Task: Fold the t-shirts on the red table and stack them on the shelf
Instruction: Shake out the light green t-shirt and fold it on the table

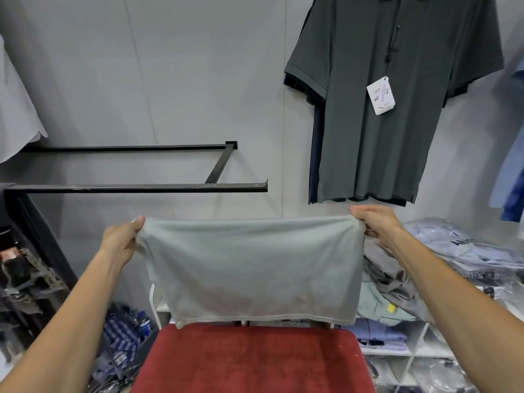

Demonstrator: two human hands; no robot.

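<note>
Pale grey-green cotton t-shirt (252, 268): held up in air, stretched flat, top corners pinched, hem hanging just above far edge of red cloth-covered table (252, 361). Crumpled grey and mint shirts (388, 293) heaped atop white cubby shelf (408, 350), right of table.

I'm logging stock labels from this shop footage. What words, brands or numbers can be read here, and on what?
"ARM...": partial black letters on a plastic-bagged shirt at right, cut off by folds.
White hang tag on the dark polo shirt: printed lines and a barcode, too small to read.
Yellow tag in the clothes pile: no legible text.
</note>
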